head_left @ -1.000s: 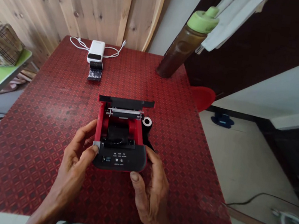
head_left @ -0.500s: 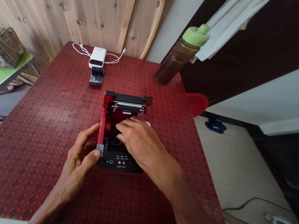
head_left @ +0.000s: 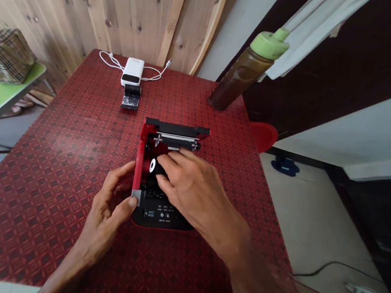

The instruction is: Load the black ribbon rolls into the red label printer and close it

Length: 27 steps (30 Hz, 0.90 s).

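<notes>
A small red and black printer point(head_left: 164, 218) stands on the table with its lid point(head_left: 178, 129) raised at the back. My left hand point(head_left: 108, 207) grips its left side, thumb on the grey front corner and fingers along the outer wall. Inside the compartment, my right hand point(head_left: 198, 186) is closed around a black roll point(head_left: 157, 167), whose round white end faces left. The palm and fingers hide much of the roll and the printer's right side. Printed icons show on the black front panel.
On the red patterned table point(head_left: 63, 185) lie a white power bank point(head_left: 133, 71) with a cable and a small black roll with a loose flap point(head_left: 131, 97). A brown bottle point(head_left: 239, 77) with a green lid stands back right. A plaid bag point(head_left: 7, 55) sits on a green table.
The black roll's white end has come into view as my right hand turned and lifted slightly within the compartment. My left hand keeps its hold; the whole view has shifted a little.
</notes>
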Each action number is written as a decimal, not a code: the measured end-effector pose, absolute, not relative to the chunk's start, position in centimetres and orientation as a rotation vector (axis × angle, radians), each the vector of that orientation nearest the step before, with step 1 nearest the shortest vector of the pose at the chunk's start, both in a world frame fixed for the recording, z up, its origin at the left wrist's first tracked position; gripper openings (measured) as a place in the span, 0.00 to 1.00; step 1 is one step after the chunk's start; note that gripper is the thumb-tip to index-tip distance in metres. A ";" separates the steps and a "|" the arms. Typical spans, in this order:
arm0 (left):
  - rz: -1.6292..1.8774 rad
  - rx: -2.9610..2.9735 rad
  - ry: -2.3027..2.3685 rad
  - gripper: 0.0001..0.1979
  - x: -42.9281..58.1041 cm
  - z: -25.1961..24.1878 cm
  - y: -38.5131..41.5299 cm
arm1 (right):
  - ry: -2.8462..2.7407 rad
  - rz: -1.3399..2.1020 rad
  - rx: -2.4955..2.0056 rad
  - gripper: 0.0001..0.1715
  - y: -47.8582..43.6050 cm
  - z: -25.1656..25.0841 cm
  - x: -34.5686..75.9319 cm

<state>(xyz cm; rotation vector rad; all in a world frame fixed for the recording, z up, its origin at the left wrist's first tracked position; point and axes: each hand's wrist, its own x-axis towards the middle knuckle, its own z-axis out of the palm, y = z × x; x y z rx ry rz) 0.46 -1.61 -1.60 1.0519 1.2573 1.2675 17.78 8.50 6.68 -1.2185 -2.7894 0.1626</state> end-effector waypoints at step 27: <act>1.296 0.999 1.390 0.26 0.3 -1.9 -1.8 | -1.820 0.585 -1.483 0.13 -0.2 1.7 28.8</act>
